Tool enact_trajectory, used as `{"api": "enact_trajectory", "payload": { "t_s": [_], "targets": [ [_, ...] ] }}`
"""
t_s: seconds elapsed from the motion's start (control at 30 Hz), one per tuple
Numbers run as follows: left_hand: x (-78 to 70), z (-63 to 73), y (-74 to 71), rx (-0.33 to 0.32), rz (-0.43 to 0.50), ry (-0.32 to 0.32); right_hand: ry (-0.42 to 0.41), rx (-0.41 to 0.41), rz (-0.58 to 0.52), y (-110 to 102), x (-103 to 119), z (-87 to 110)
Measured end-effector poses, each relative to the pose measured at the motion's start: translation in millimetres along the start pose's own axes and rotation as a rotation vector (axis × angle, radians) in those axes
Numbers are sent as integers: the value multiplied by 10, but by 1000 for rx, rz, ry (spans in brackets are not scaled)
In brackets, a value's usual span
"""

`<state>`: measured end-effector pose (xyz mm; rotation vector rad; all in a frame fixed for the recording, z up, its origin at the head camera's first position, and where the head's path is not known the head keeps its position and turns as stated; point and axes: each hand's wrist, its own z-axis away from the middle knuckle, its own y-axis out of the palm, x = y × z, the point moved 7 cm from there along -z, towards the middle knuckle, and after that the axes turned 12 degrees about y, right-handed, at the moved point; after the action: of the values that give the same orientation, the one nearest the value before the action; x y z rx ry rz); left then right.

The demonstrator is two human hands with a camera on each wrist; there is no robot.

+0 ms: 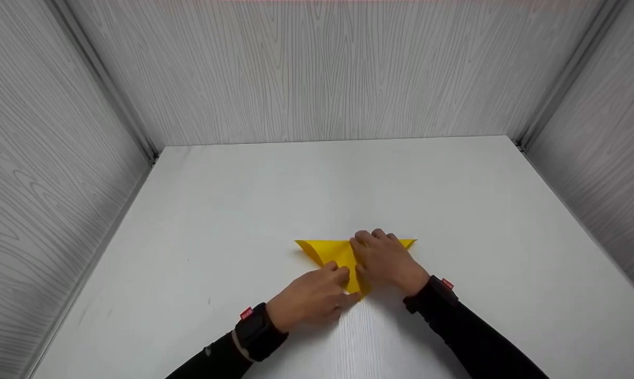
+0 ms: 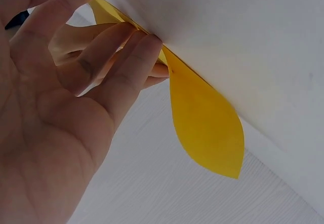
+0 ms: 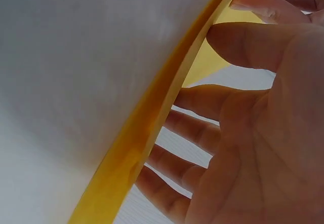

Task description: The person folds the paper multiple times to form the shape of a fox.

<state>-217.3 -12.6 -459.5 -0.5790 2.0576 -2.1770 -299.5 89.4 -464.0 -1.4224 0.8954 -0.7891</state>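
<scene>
A folded sheet of yellow paper (image 1: 330, 249) lies on the white tabletop, roughly a downward-pointing triangle in the head view. Its left flap bows up off the surface, and in the left wrist view this flap of paper (image 2: 207, 117) curves out like a leaf. My left hand (image 1: 317, 295) presses on the lower left part, one digit at the bottom point. Across the right half, my right hand (image 1: 385, 260) lies with fingertips near the top edge, covering part of the sheet. The right wrist view shows its thumb and fingers pressed along the layered paper (image 3: 152, 107).
A pale tabletop (image 1: 233, 195) extends around the paper. Grey wood-grain panels enclose it: a back wall (image 1: 317, 73), a left wall (image 1: 43, 173) and a right wall (image 1: 591, 142). Black wrist straps (image 1: 259, 332) with red tags sit on both wrists.
</scene>
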Motion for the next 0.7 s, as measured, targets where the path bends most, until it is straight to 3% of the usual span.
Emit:
{"api": "enact_trajectory", "payload": {
  "t_s": [0.3,0.57,0.7],
  "targets": [
    [8,-9,-12,7,5,-3,39,21,16,-20,-2,-19],
    [63,-6,-61,-68,135,-28,41,58,2,19,-17,-26],
    [122,-43,-72,-87,95,-50,40,72,7,37,-4,-29]
  ]
}}
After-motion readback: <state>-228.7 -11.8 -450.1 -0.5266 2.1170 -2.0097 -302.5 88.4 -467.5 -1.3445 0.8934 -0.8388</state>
